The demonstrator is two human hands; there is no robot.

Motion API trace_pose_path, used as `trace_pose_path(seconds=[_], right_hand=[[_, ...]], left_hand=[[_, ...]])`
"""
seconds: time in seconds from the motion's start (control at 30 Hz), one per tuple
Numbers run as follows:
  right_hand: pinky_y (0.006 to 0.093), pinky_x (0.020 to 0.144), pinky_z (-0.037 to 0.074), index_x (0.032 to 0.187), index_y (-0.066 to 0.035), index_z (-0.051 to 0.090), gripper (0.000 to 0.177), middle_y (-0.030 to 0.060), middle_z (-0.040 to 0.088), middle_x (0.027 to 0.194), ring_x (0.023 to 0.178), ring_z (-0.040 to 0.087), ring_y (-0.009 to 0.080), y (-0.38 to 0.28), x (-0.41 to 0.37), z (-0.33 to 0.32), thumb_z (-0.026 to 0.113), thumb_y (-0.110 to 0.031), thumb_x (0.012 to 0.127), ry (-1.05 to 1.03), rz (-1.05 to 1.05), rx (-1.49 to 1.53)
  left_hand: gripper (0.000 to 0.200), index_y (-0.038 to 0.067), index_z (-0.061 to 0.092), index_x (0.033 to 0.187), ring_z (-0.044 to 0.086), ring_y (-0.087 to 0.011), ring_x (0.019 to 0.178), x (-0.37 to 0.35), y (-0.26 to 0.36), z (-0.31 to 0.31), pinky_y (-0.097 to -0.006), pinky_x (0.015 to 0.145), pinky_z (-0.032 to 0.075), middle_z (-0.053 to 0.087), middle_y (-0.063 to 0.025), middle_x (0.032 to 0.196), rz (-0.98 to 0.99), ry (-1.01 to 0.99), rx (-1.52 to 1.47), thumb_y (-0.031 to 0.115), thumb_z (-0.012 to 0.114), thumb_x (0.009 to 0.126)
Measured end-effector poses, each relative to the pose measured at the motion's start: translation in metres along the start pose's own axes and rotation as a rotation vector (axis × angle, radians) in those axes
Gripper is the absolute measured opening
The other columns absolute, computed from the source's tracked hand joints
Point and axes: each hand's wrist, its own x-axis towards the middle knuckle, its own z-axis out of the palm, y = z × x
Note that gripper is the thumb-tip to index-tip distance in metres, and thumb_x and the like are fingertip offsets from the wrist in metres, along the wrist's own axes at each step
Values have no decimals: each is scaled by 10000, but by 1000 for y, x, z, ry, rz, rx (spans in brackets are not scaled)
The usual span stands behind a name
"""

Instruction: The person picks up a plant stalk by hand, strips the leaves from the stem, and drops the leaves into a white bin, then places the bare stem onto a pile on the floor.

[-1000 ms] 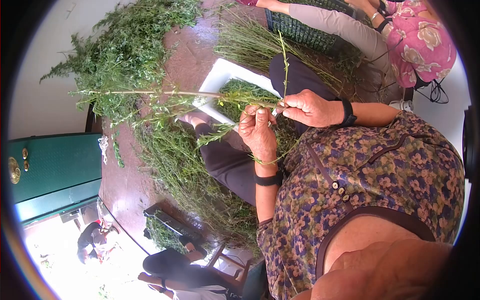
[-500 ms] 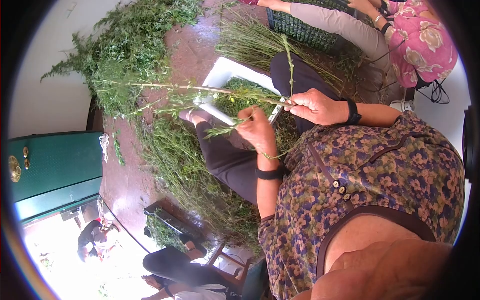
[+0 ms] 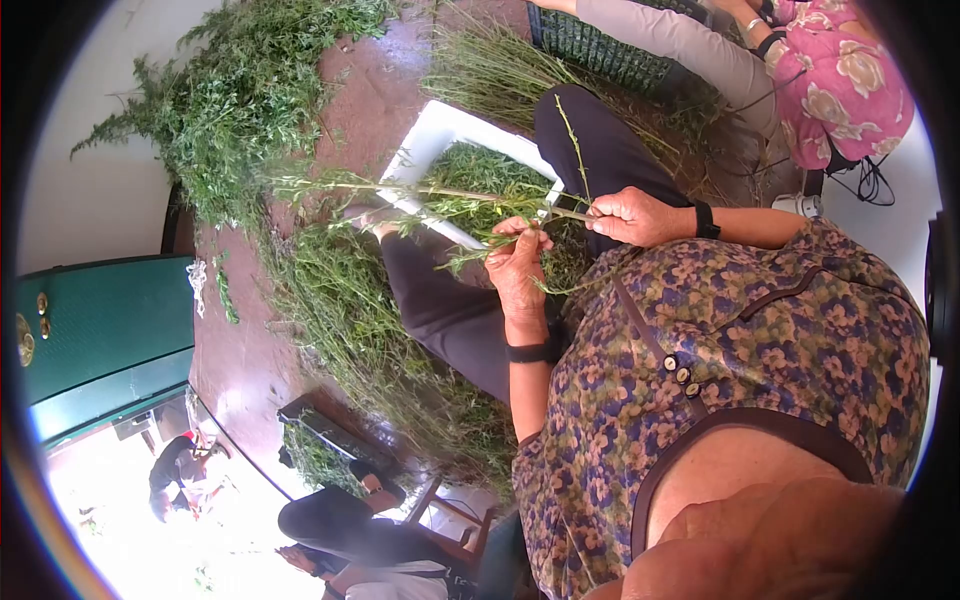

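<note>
My right hand (image 3: 638, 217) is closed around the thick end of a long leafy stem (image 3: 440, 190), which points away to the left. Close beside it, my left hand (image 3: 519, 268) pinches leafy side shoots just below the stem. A thin sprig (image 3: 573, 140) sticks up near my right hand. Under the stem, between my legs, a white box (image 3: 425, 143) holds cut green leaves (image 3: 490, 172).
Leafy branches (image 3: 230, 120) lie piled at upper left, with more (image 3: 350, 330) beside my leg. Bare stalks (image 3: 490, 75) lie near a dark crate (image 3: 610, 55). Co-workers sit at upper right (image 3: 840, 85) and bottom (image 3: 340, 530). A green door (image 3: 110, 320) stands left.
The stem and my right hand have shifted slightly right. My left hand has moved a little right and down, its fingers now close to the stem. The view has shifted slightly.
</note>
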Motion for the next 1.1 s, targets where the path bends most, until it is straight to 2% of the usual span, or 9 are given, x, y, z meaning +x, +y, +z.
trace_pose_path(seconds=[0.1, 0.2, 0.3, 0.43, 0.47, 0.6, 0.7, 0.83, 1.1], right_hand=[[303, 485, 375, 997, 12, 564, 174, 77, 508, 586, 504, 487, 176, 2, 3, -1, 551, -138, 910, -125, 336, 220], [337, 535, 416, 1096, -16, 490, 274, 84, 549, 687, 571, 533, 205, 2, 6, 0, 592, -131, 869, -30, 305, -43], [362, 583, 435, 1156, -44, 416, 407, 104, 560, 802, 647, 563, 251, -15, 15, 3, 624, -104, 812, 248, -80, -408], [369, 634, 457, 923, -10, 529, 150, 105, 554, 840, 690, 580, 278, -36, 36, -5, 602, -55, 800, 146, -370, -324], [367, 654, 469, 828, 16, 562, 74, 113, 584, 825, 712, 601, 278, -43, 38, -7, 588, -53, 818, 35, -246, -239], [321, 635, 483, 874, 44, 598, 104, 133, 625, 764, 696, 628, 224, -21, 65, -3, 552, -46, 846, -104, -173, -58], [322, 649, 482, 900, 50, 592, 112, 140, 641, 801, 710, 634, 219, -18, 79, 8, 529, -5, 826, -217, 199, 105], [332, 566, 471, 911, 38, 617, 169, 120, 631, 726, 593, 609, 191, 19, 72, 39, 548, -36, 775, 13, -138, -3], [259, 466, 479, 777, 2, 618, 163, 59, 609, 612, 523, 594, 128, 11, 71, 31, 599, -143, 850, -216, 270, 221]], left_hand=[[122, 22, 550, 961, 578, -166, 678, 3, -9, -3, -294, 658, 495, 597, -72, 828, 5, 55, 32, -16, 581, 850], [97, 27, 538, 939, 583, -166, 670, 11, -22, -14, -287, 635, 501, 581, -67, 799, 22, 125, 44, 0, 579, 856], [114, 35, 531, 942, 591, -153, 650, 15, -29, -23, -274, 603, 520, 578, -55, 771, -25, 191, 66, 0, 599, 857], [105, 23, 544, 925, 584, -136, 645, 10, -27, -14, -263, 601, 512, 588, -56, 774, 23, 230, 263, 43, 620, 856], [93, 16, 556, 908, 583, -131, 662, 8, -26, -11, -261, 614, 508, 593, -56, 783, 39, 235, 330, 53, 623, 856], [116, -12, 577, 895, 542, -90, 630, 4, -37, -20, -229, 566, 462, 591, -33, 745, 110, 210, 500, 70, 645, 850], [129, -20, 584, 869, 488, -62, 597, 4, -41, -22, -212, 519, 404, 574, -6, 701, 184, 211, 650, 84, 656, 845], [166, -28, 602, 859, 496, -68, 539, 1, -29, -12, -222, 476, 401, 589, -23, 654, 159, 253, 743, 123, 668, 835], [132, -13, 566, 818, 518, -84, 533, 1, -20, -7, -227, 481, 424, 588, -45, 660, 86, 162, 612, 99, 623, 860]])
